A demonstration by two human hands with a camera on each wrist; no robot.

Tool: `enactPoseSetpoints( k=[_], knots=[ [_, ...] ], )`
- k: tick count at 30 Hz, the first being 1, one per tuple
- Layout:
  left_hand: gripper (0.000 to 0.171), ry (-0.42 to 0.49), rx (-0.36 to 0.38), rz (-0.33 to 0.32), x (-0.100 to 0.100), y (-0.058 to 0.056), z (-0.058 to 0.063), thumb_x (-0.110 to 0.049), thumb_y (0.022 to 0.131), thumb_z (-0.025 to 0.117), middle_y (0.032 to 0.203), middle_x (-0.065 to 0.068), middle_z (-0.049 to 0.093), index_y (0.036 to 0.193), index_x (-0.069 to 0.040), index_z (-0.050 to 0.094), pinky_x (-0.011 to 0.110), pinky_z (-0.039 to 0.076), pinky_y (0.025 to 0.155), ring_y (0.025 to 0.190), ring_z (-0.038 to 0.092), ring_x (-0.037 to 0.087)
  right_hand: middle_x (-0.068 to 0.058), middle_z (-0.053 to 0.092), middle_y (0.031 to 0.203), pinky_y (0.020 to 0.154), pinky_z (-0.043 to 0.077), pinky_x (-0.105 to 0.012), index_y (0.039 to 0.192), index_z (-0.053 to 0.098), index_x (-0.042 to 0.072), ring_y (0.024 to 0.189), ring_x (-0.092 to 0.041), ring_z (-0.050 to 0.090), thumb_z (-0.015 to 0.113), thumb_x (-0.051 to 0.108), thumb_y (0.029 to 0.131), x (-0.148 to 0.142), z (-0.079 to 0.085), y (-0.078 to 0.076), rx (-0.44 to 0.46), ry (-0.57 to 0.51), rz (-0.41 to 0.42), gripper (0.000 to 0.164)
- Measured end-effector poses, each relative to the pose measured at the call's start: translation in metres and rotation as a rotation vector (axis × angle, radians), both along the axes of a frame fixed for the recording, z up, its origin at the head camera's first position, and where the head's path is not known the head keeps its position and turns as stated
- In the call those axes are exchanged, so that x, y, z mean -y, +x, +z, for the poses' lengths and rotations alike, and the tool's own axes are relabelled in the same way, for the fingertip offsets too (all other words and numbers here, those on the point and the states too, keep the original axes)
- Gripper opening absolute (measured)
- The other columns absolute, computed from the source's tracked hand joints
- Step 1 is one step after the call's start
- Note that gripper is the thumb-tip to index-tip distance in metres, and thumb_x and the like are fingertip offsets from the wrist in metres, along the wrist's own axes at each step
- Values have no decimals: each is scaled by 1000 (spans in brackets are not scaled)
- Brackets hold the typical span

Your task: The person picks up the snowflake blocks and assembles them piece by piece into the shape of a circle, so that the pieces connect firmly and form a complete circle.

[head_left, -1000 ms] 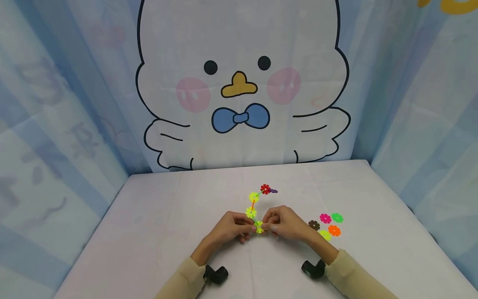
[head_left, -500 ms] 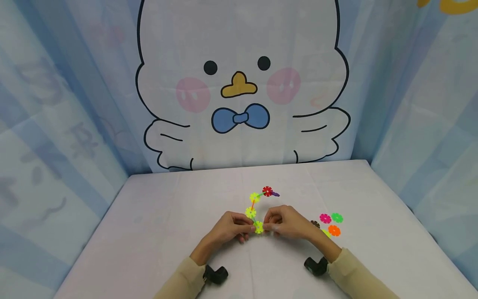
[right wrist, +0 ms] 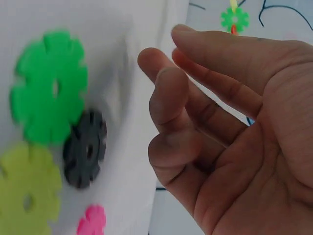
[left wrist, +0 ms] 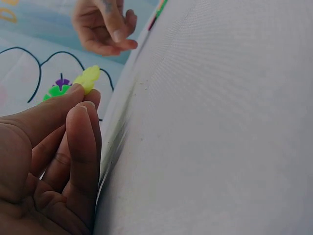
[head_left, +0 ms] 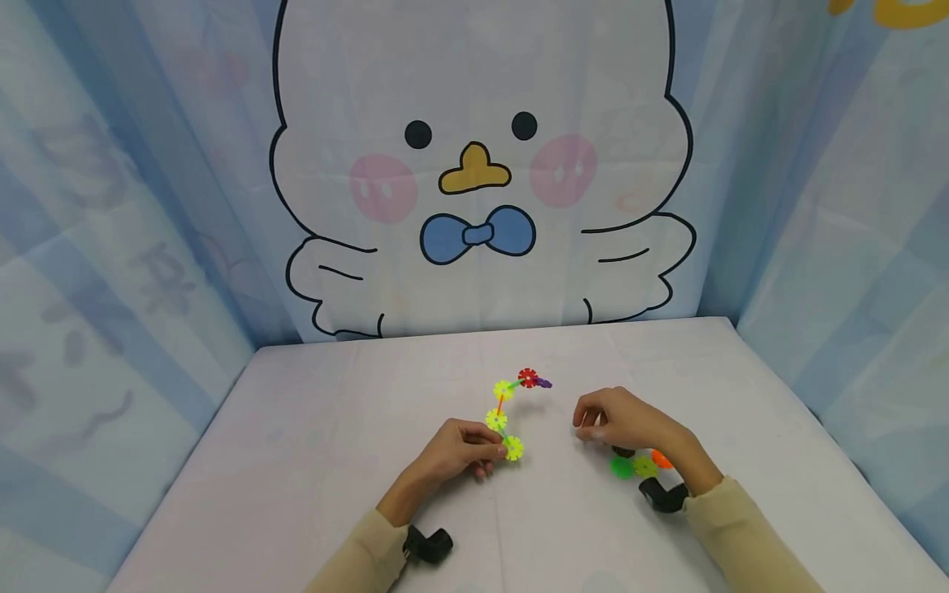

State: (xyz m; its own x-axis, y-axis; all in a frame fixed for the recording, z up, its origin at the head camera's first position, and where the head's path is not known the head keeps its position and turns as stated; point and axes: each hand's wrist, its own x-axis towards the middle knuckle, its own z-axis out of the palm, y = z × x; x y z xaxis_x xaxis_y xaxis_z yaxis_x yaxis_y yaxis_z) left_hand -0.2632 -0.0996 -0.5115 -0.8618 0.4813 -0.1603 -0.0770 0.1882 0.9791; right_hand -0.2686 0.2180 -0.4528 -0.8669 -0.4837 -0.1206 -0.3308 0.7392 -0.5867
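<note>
My left hand [head_left: 460, 449] pinches a yellow flower-shaped snap disc [head_left: 513, 448] between thumb and fingers. That disc ends a raised chain of slotted discs, with more yellow ones, green and orange pieces seen edge-on, a red disc [head_left: 528, 378] and a purple disc [head_left: 544, 383] at the far end. Apart from the chain, my right hand [head_left: 630, 418] hovers with loosely bent fingers and nothing between them. Beneath it lie loose discs: green [right wrist: 36, 98], dark [right wrist: 88, 147], yellow [right wrist: 29, 191] and pink [right wrist: 92, 223].
An orange disc [head_left: 662, 459] lies partly hidden under the right wrist. Black wrist cameras [head_left: 430, 545] hang at both sleeves. The white-covered table [head_left: 334, 395] ends at a cartoon-printed cloth [head_left: 474, 288], with curtains at both sides.
My right hand has left the yellow disc at the chain's near end and moved right, over the loose discs. The left hand keeps its hold; the chain barely shifts.
</note>
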Motion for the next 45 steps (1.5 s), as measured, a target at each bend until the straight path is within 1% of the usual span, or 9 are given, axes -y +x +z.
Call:
enactPoseSetpoints(
  k=[4, 7, 10, 13, 20, 30, 34, 38, 45],
  knots=[
    [20, 6, 2, 2, 0, 0, 0, -10, 93, 81, 79, 1, 75, 107, 4, 77, 21, 54, 58, 61, 63, 8, 2, 70, 91, 71, 53, -26, 98, 74, 15, 80, -14, 59, 82, 18, 93, -18, 2, -2, 33, 37, -26, 10],
    [21, 8, 2, 2, 0, 0, 0, -10, 93, 81, 80, 1, 76, 107, 4, 77, 21, 54, 58, 62, 63, 8, 1, 68, 89, 67, 53, -26, 98, 75, 15, 76, -15, 58, 84, 18, 90, -32, 3, -2, 69, 53, -55, 13],
    [21, 5, 1, 7, 0, 0, 0, -10, 93, 81, 81, 2, 76, 107, 4, 77, 21, 54, 58, 62, 63, 8, -1, 66, 87, 65, 52, -26, 97, 75, 14, 74, -15, 57, 87, 18, 88, -44, 4, -1, 94, 58, -61, 15],
    [21, 2, 2, 10, 0, 0, 0, -11, 93, 81, 81, 2, 76, 107, 4, 77, 21, 55, 58, 62, 63, 8, 0, 65, 85, 66, 50, -25, 96, 76, 14, 76, -14, 56, 89, 19, 85, -53, 5, 0, 89, 68, -32, 18],
    [20, -6, 1, 15, 0, 0, 2, -11, 95, 79, 81, 1, 76, 108, 4, 77, 20, 55, 59, 62, 63, 8, 1, 61, 81, 65, 47, -24, 92, 74, 15, 75, -15, 56, 93, 19, 79, -57, 1, -1, 124, 63, -27, 24],
    [21, -4, 5, 25, -1, 1, 3, -10, 95, 79, 82, 2, 76, 109, 4, 77, 20, 55, 59, 62, 63, 9, -2, 61, 86, 68, 49, -27, 89, 71, 14, 82, -19, 56, 93, 13, 77, -53, 2, 0, 133, 63, -49, 25],
    [21, -4, 9, 28, -1, 1, 2, -11, 95, 79, 82, 3, 77, 109, 4, 77, 20, 55, 59, 62, 63, 9, -1, 63, 86, 70, 49, -28, 88, 68, 14, 83, -18, 56, 92, 12, 78, -52, 2, 0, 108, 60, -42, 26],
    [21, -9, 14, 31, -1, 1, 3, -11, 95, 79, 83, 4, 78, 109, 3, 77, 20, 56, 59, 62, 63, 9, 1, 64, 85, 68, 50, -28, 88, 69, 15, 81, -18, 57, 89, 10, 82, -52, 2, -2, 101, 56, -46, 21],
    [21, -19, 21, 32, -2, 1, 4, -13, 95, 79, 88, 6, 79, 110, 2, 77, 20, 56, 60, 63, 63, 9, -1, 66, 78, 58, 50, -26, 91, 71, 12, 64, -16, 57, 83, 11, 89, -53, 2, -3, 141, -6, -50, 12]
  ],
)
